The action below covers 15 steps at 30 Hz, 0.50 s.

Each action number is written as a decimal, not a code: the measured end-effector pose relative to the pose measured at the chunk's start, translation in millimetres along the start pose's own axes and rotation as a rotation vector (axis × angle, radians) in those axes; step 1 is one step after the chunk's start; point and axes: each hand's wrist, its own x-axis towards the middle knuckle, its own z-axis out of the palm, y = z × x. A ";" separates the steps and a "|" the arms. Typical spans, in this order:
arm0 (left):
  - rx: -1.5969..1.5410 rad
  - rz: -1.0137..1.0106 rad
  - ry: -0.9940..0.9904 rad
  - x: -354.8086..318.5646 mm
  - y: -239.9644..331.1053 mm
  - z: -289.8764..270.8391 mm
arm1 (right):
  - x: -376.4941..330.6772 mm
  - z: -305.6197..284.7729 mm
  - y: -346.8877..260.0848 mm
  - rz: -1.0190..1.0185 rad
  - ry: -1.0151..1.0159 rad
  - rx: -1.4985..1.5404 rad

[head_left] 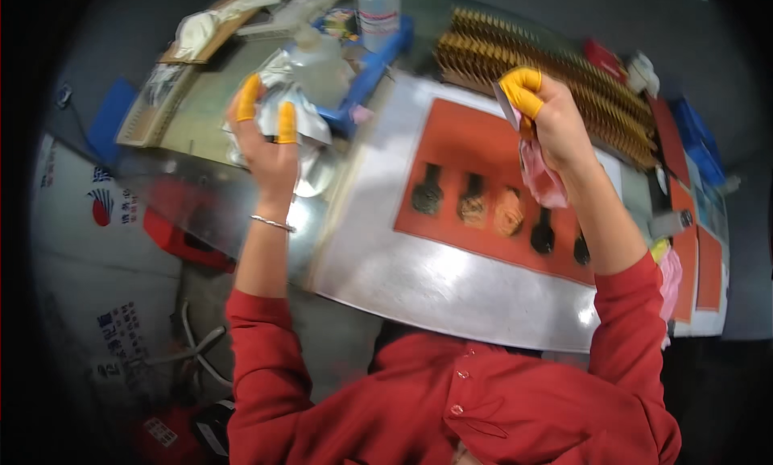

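From the head view, my left hand (270, 147) is out over the left end of the worktop (386, 264), closed on a crumpled clear wrapper (299, 103), with yellow finger covers (286, 123) pinching its lower edge. The wrapper bunches upward, away from me, toward the clear bottle (378, 10) and the blue tray (378, 58) behind it.

In the middle lies the orange mat (483, 143), with five slots (499, 215) in a row; three look filled with roundish dark or tan pieces and the two rightmost look darker and narrower, though I cannot tell if they are empty. So I judge the work to be partway through.

My right hand (555, 119) is raised above the mat's far edge, clamped on a thin flat strip (506, 104) together with a pink cloth (543, 179). The strip's long axis runs diagonally, its free end pointing up-left; the cloth hangs down toward me. Behind stands a rack of tan pieces (547, 70).
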 end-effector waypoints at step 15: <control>0.023 -0.473 -0.262 13.7 -56.2 46.6 | 168.0 127.5 21.2 0.069 -0.127 0.813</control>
